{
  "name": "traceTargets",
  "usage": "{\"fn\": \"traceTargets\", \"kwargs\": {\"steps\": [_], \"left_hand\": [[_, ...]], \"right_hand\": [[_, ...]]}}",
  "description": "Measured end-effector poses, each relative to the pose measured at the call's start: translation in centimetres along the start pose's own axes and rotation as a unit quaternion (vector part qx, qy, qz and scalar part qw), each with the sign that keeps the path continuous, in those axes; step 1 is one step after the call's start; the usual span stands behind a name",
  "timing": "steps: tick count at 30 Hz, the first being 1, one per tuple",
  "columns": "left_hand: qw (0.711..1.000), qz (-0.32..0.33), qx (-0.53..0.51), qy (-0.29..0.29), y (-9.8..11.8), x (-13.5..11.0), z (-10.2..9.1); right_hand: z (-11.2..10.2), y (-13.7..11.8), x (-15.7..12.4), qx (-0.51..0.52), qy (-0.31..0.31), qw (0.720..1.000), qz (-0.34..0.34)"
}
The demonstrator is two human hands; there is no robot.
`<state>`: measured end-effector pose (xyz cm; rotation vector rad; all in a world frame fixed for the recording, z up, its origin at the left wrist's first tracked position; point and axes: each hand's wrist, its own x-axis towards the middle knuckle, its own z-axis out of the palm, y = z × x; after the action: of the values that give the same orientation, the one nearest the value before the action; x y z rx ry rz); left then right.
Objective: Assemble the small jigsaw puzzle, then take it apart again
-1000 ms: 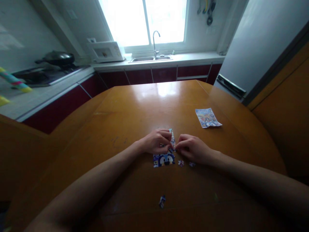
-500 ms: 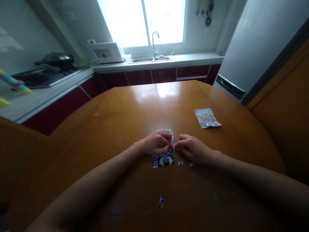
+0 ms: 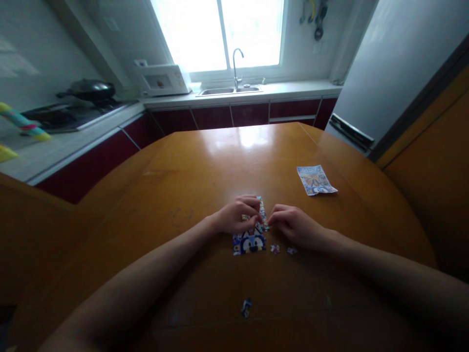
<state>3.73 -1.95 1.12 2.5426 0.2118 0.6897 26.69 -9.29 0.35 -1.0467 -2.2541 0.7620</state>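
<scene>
A partly assembled jigsaw puzzle (image 3: pixel 252 244) with a blue cartoon dog's face lies in front of me. Across its upper left part rests my left hand (image 3: pixel 242 214), fingers bent and pressed on the puzzle, hiding much of it. At the puzzle's right edge, my right hand (image 3: pixel 291 225) pinches a small jigsaw piece (image 3: pixel 267 227), mostly covered by the fingertips. Two loose jigsaw pieces lie below the right hand, one pinkish piece (image 3: pixel 275 249) and another piece (image 3: pixel 292 250) beside the wrist. Nearer to me sits a dark blue and white piece (image 3: pixel 246 308).
The wooden table (image 3: pixel 205 171) has rounded sides. A creased picture sheet (image 3: pixel 316 180) lies at its right. Beyond are a sink (image 3: pixel 220 91), a microwave (image 3: pixel 164 79), a pan on the stove (image 3: pixel 91 90), and a fridge (image 3: pixel 388 73) on the right.
My right hand has shifted slightly right, leaving more of the puzzle's right edge in sight. The left hand stays on the puzzle, with a little more of the picture showing beneath it.
</scene>
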Motion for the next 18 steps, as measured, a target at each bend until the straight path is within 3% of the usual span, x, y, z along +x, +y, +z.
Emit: {"fn": "traceTargets", "kwargs": {"steps": [3,9,18], "left_hand": [[1.000,0.004,0.023,0.020,0.1,0.1,-0.1],[0.999,0.007,0.051,-0.005,0.0,0.0,-0.1],[0.998,0.012,0.066,-0.010,-0.2,-0.1,0.0]], "right_hand": [[0.0,0.1,0.0,0.001,0.001,1.000,-0.003],[-1.0,-0.5,-0.1,-0.039,-0.013,0.999,-0.006],[-5.9,-2.1,-1.5,-0.074,-0.175,0.982,-0.019]]}}
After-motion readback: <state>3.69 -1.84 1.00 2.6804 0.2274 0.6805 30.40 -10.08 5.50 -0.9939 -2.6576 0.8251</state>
